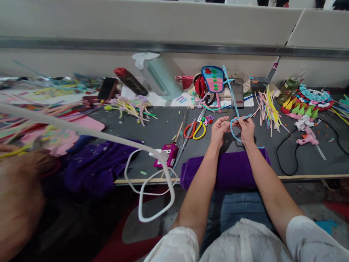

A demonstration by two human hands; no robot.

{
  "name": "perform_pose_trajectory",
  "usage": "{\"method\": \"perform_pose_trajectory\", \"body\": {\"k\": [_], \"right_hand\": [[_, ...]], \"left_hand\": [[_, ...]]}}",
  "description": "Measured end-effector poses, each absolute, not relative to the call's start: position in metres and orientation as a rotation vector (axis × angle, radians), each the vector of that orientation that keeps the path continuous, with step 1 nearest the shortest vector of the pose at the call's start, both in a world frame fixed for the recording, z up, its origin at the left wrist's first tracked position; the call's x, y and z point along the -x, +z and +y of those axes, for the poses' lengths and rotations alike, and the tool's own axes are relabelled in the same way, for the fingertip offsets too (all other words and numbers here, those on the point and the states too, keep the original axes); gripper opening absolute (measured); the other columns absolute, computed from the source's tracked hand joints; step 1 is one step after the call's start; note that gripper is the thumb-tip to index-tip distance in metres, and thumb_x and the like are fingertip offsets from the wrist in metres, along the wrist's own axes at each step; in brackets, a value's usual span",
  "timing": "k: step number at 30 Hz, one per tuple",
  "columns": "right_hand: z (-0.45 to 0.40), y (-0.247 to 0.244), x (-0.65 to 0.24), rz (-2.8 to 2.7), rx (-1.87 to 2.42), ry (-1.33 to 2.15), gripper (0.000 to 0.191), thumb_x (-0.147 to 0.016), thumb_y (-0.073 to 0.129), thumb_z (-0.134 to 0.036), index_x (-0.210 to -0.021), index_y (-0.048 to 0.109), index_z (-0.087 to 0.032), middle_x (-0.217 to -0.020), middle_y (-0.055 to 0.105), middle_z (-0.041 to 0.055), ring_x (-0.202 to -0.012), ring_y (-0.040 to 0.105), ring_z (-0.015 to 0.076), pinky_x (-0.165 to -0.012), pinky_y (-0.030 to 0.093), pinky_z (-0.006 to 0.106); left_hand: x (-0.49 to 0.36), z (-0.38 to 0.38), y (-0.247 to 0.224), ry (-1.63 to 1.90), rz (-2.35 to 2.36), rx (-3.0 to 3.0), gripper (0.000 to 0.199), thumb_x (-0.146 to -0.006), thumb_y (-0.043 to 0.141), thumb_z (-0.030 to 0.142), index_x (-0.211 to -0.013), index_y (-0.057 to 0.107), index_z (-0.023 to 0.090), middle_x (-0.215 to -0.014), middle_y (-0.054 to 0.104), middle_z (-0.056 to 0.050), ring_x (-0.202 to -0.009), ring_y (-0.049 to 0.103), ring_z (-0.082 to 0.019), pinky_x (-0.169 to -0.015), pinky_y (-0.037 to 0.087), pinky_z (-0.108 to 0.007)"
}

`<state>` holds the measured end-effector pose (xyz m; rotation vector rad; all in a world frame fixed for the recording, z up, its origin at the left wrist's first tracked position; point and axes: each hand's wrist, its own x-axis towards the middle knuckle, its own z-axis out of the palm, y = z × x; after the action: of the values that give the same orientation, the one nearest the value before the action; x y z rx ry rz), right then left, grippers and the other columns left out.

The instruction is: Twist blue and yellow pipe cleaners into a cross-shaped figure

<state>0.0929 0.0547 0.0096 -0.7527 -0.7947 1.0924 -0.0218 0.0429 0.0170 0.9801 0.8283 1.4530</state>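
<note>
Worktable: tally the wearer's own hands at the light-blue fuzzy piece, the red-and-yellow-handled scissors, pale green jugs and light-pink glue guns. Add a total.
Hands, left and right, at the light-blue fuzzy piece: 2
Red-and-yellow-handled scissors: 1
Pale green jug: 1
Light-pink glue gun: 1
Total: 5

I see both bare forearms angled forward, the bare left hand curling its fingers near the bare right hand, its fingertips pinched.
</note>
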Motion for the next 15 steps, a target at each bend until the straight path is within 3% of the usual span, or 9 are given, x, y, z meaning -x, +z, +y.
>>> {"method": "perform_pose_trajectory", "body": {"k": [6, 11, 15], "right_hand": [[0.0534, 0.0135, -0.0932, -0.713, 0.738, 1.135, 0.026, -0.07, 0.073, -0.034, -0.079, 0.053, -0.02, -0.08, 0.07, 0.0001, -0.064, 0.065, 0.0096, -0.071, 0.058, 0.027], [0.0529, 0.0135, -0.0931, -0.714, 0.741, 1.143, 0.027, -0.07, 0.074, -0.035, -0.08, 0.054, -0.02, -0.079, 0.07, 0.0, -0.062, 0.065, 0.0097, -0.071, 0.059, 0.027], [0.0528, 0.0121, -0.093, -0.732, 0.743, 1.136, 0.027, -0.07, 0.073, -0.036, -0.081, 0.054, -0.02, -0.079, 0.07, -0.0001, -0.063, 0.066, 0.0098, -0.071, 0.059, 0.027]], "left_hand": [[0.015, 0.0434, 0.0136, 1.621, 0.824, -1.179, 0.046, -0.066, 0.078, 0.032, -0.098, 0.046, 0.021, -0.073, 0.067, 0.001, -0.067, 0.064, -0.013, -0.066, 0.05, -0.026], [0.0158, 0.0388, 0.014, 1.719, 1.03, -1.458, 0.036, -0.073, 0.072, 0.035, -0.104, 0.061, 0.022, -0.086, 0.064, -0.003, -0.072, 0.061, -0.013, -0.064, 0.048, -0.025], [0.0196, 0.0361, 0.0163, 1.754, 1.133, -1.646, 0.024, -0.078, 0.067, 0.035, -0.098, 0.071, 0.022, -0.092, 0.061, -0.006, -0.077, 0.059, -0.014, -0.064, 0.048, -0.025]]}}
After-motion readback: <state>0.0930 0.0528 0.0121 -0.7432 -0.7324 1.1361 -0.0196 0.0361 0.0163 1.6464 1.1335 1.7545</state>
